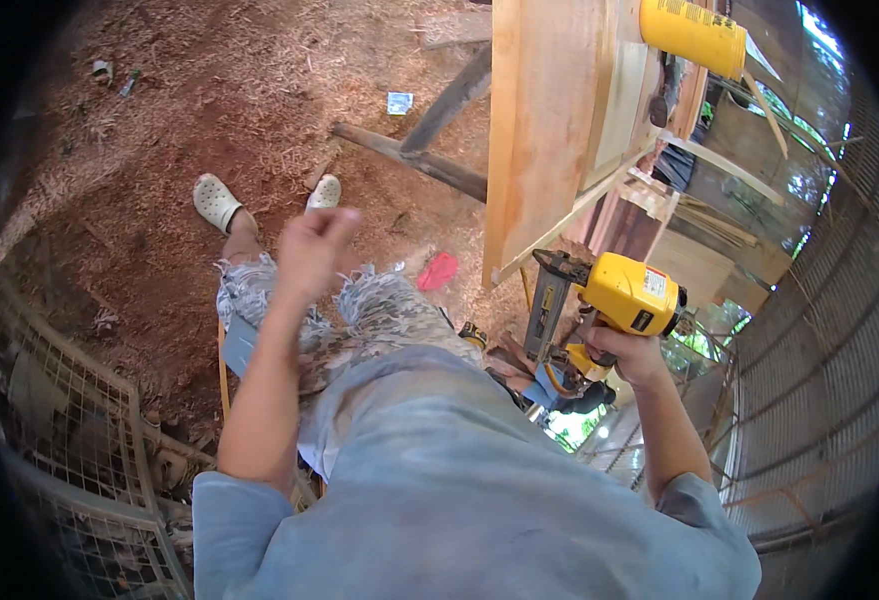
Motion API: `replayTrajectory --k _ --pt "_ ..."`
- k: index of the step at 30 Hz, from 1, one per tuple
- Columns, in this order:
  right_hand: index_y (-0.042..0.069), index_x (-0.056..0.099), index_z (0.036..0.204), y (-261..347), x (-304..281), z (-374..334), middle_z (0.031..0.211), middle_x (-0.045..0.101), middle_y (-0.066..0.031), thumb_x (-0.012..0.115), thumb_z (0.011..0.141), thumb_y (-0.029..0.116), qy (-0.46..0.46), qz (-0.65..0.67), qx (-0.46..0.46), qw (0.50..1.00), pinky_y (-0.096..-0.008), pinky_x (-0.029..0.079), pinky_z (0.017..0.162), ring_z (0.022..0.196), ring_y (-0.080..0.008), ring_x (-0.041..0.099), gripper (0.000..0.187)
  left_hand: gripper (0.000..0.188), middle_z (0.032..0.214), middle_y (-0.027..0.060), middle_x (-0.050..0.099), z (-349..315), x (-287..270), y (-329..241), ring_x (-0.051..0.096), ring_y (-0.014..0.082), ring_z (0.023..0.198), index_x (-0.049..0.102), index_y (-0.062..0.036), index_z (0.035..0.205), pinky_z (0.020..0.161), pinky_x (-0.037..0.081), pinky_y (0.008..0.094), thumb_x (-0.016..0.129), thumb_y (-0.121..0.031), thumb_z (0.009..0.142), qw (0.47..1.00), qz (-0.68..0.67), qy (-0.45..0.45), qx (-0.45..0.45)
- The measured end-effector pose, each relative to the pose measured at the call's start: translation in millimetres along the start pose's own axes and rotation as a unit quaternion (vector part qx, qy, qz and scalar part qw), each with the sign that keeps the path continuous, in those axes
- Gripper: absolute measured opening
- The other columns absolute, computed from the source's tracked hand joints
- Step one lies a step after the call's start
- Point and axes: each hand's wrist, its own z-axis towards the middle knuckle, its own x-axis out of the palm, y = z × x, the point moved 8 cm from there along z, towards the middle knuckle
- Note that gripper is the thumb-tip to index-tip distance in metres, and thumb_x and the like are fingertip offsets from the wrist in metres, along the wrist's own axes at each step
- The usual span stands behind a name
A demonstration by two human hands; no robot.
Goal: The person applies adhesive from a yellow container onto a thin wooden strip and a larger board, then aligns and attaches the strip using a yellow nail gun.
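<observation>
My right hand [631, 355] is wrapped round the handle of a yellow and black nail gun [631, 290]. The gun's dark nose points left, close to the lower end of a wooden panel [544, 130], and its long magazine slants downward. My left hand [314, 250] is raised over my lap, slightly blurred, with its fingers curled together. Whatever those fingers hold, if anything, is hidden. An air hose [557, 375] curves near the gun's base.
A yellow plastic container [694, 37] lies on the woodwork at upper right. Wooden poles [414, 160] brace beneath it. Shavings cover the earth floor, where a red scrap [437, 270] lies. Wire mesh [84, 460] stands at left; corrugated sheeting [809, 370] walls the right.
</observation>
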Motion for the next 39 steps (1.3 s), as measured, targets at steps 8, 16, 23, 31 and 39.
replayTrajectory --k 8,16,23,31,39 --pt "0.001 0.068 0.091 16 0 -2 0.075 0.064 -0.0048 0.071 0.079 0.005 -0.029 -0.088 0.007 0.996 -0.0303 0.049 0.062 0.063 -0.0144 0.059 0.013 0.033 0.098 0.0065 0.074 49 -191 95 0.067 0.0131 0.083 0.069 0.0017 0.103 0.072 0.05 0.0255 0.068 -0.03 0.097 0.975 -0.048 -0.213 -0.047" --pt "-0.006 0.059 0.122 23 -1 2 0.072 0.058 -0.0072 0.066 0.076 0.0 -0.039 -0.079 0.016 0.996 -0.0312 0.047 0.059 0.06 -0.0178 0.057 0.048 0.039 0.109 0.0093 0.074 46 -275 182 0.068 0.0169 0.093 0.067 0.0031 0.11 0.074 0.05 0.0282 0.07 -0.032 0.095 0.939 -0.128 -0.301 -0.105" --pt "-0.002 0.054 0.126 24 6 -2 0.073 0.058 -0.0068 0.066 0.078 0.002 -0.041 -0.055 0.063 0.996 -0.0347 0.047 0.066 0.066 -0.0196 0.056 0.049 0.036 0.113 0.0078 0.073 61 -317 279 0.065 0.0168 0.104 0.066 0.0009 0.113 0.094 0.048 0.0332 0.067 -0.031 0.098 0.913 -0.17 -0.344 -0.139" --pt "0.0 0.055 0.122 22 23 -9 0.073 0.056 -0.0067 0.064 0.079 0.001 -0.064 -0.033 0.04 0.997 -0.0331 0.045 0.063 0.063 -0.0199 0.055 0.045 0.038 0.117 0.0104 0.072 87 -270 235 0.065 0.0196 0.109 0.07 0.0013 0.12 0.1 0.047 0.0339 0.061 -0.031 0.101 0.934 -0.18 -0.303 -0.05" --pt "0.001 0.062 0.11 -15 30 4 0.075 0.06 -0.0049 0.068 0.082 0.008 -0.053 -0.067 -0.027 0.996 -0.0314 0.048 0.063 0.064 -0.0165 0.058 0.03 0.072 0.143 0.019 0.057 40 -12 13 0.051 0.0296 0.135 0.053 0.008 0.139 0.119 0.03 0.0426 0.036 -0.053 0.106 0.947 -0.156 0.25 0.125"
